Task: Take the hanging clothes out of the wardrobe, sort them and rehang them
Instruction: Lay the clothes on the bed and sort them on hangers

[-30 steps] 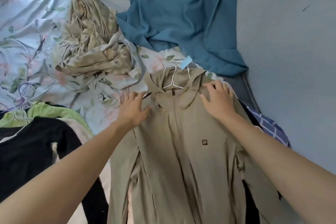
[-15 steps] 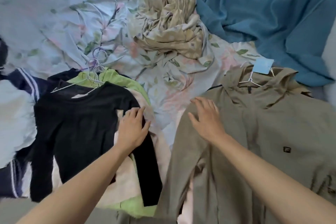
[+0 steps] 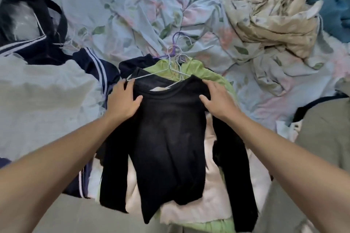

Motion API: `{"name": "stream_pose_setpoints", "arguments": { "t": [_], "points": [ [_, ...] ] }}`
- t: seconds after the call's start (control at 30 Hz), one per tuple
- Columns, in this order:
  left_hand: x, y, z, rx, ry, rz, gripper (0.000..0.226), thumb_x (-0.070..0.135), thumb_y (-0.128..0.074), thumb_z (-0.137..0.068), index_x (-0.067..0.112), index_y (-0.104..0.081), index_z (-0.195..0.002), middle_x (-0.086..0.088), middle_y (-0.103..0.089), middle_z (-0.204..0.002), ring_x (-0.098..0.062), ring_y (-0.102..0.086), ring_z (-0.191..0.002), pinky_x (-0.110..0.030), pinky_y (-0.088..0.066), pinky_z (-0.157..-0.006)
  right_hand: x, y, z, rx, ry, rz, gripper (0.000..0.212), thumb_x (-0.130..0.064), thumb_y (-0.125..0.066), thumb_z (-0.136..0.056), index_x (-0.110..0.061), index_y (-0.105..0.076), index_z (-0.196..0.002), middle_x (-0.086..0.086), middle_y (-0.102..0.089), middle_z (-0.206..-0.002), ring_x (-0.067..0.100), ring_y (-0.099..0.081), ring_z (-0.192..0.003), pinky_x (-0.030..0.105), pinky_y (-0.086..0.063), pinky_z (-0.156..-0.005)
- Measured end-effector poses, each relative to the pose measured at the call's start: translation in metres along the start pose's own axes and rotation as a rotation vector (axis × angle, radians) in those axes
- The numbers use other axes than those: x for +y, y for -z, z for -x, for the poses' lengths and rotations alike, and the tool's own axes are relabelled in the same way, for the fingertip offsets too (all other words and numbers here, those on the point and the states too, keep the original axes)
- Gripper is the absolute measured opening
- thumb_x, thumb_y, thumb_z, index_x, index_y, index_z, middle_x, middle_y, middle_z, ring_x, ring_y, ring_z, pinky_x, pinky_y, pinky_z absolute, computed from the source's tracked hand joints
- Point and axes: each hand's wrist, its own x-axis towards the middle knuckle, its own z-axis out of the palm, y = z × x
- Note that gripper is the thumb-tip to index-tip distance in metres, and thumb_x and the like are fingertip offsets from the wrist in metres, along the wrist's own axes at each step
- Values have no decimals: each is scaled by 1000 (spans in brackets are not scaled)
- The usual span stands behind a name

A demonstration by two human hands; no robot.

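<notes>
Home bedroom: rumpled floral bedsheet [image 3: 117, 5] (leaf print), crumpled beige quilt [image 3: 269, 17], hangered clothes [image 3: 170, 128] piled on bed.

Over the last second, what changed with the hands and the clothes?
Both hands left the beige hooded jacket and moved left to the black long-sleeved top. The left hand and right hand now rest on its shoulders, thumbs on the front. The black top, green garment and hangers lie as before.

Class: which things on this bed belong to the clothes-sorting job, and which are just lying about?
Job: black top, green garment, wire hangers, navy striped garment, left hand, right hand.
Lying about: floral sheet, crumpled beige bedding.
</notes>
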Motion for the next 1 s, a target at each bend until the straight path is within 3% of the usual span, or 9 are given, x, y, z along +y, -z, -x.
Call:
{"name": "stream_pose_setpoints", "arguments": {
  "t": [0.13, 0.23, 0.33, 0.47, 0.6, 0.67, 0.73, 0.83, 1.0],
  "points": [
    [-29, 6, -26, -103, 37, -2, 71, 52, -54, -102, 27, -27, -162, -19, -39, -154, -42, -42, -140, -56, -44, -110, -9, -11, -27, -7, -133, 70, 58, -42, -59, -101, -20, -43, -152, 17, -48, -147, 38, -40, -140, 50, -34, -115],
    [-37, 3, -24, -37, 2, 1, 60, 49, -51, -103, 22, -35, -155, -19, -47, -138, -41, -48, -128, -55, -46, -101, -10, -14, -33, 53, -143, 125, 45, -45, -58, -102, -16, -52, -136, 17, -52, -137, 39, -42, -133, 54, -38, -110],
    [-39, 1, -16, 77, -64, 20, 45, 49, -46, -107, 14, -51, -136, -15, -56, -123, -39, -53, -116, -54, -48, -91, -10, -12, -25, 91, -81, 73, 34, -45, -56, -103, -13, -55, -115, 13, -56, -118, 37, -52, -115, 53, -44, -97],
    [-36, 6, 0, 107, -155, 108, 32, 47, -40, -109, 19, -55, -112, -7, -61, -106, -35, -57, -102, -52, -46, -83, -17, 1, 3, 138, -18, 27, 34, -44, -52, -105, -13, -50, -90, 5, -52, -94, 29, -54, -93, 47, -46, -78],
    [-27, 13, 25, 109, -231, 129, 35, 49, -35, -110, 22, -54, -98, 1, -59, -93, -29, -57, -94, -48, -44, -78, -22, 15, 36, 174, 90, 50, 25, -44, -54, -104, -21, -57, -96, -3, -54, -91, 29, -59, -93, 40, -43, -73],
    [-16, 18, 41, 128, -256, 141, 36, 49, -36, -110, 21, -55, -96, 3, -58, -90, -26, -56, -92, -49, -44, -80, -21, 24, 54, 186, 131, 44, 22, -44, -55, -103, -26, -64, -113, -4, -65, -105, 25, -62, -106, 36, -43, -79],
    [-2, 24, 60, 155, -292, 147, 37, 48, -38, -111, 20, -55, -94, 4, -56, -85, -26, -57, -88, -51, -46, -79, -19, 34, 75, 193, 150, 41, 33, -47, -53, -103, -28, -65, -126, -8, -68, -125, 20, -60, -119, 36, -46, -87],
    [27, 37, 91, 197, -359, 134, 36, 47, -39, -111, 23, -46, -87, 6, -50, -80, -26, -56, -83, -49, -46, -75, -12, 51, 110, 202, 142, 53, 43, -59, -43, -101, -25, -65, -115, -9, -67, -122, 19, -62, -113, 38, -52, -79],
    [101, 69, 149, 259, -475, 125, 28, 44, -43, -111, 31, -41, -86, 9, -48, -79, -22, -58, -82, -43, -45, -67, 14, 103, 187, 239, 29, 22, 40, -53, -49, -104, -17, -54, -88, -2, -60, -86, 29, -61, -83, 41, -41, -65]
  ]
}}
